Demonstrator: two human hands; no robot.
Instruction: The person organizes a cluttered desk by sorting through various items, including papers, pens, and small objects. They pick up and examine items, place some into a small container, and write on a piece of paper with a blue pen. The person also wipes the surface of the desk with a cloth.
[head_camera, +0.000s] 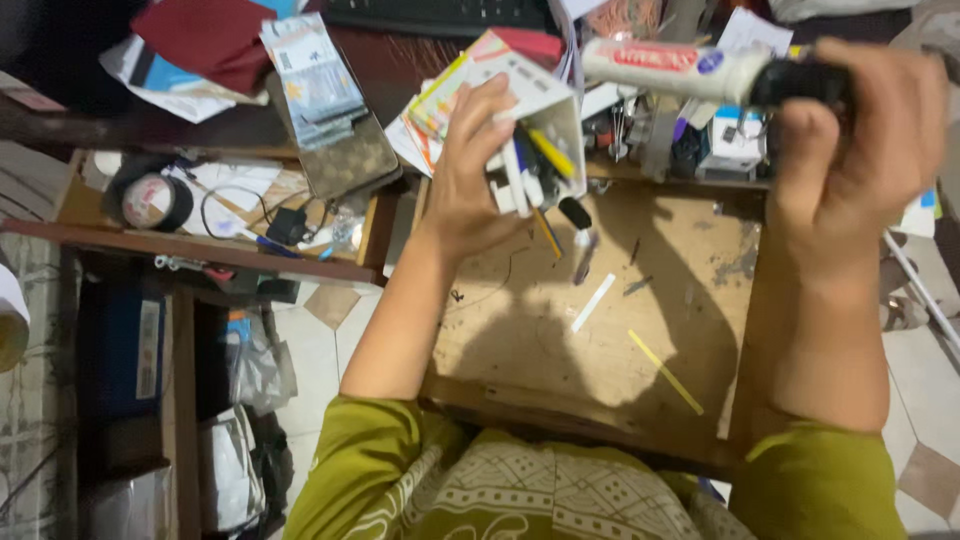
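My left hand (470, 170) grips a white box (535, 120) tipped over the wooden shelf (600, 340) — pens (535, 165) already sliding from its open mouth. My right hand (860, 130) closes around a white tube with a black cap (700, 68), held high. I reckon more tilt spills everything; pens could roll off the edge onto the tiles.

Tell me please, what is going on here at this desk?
A person sits over an open wooden drawer. The left hand holds a small white box tipped over the drawer; pens and markers stick out of its open end, and a few bits lie on the drawer bottom. The right hand holds up a white tube by its black end. A tape roll lies in the next drawer.
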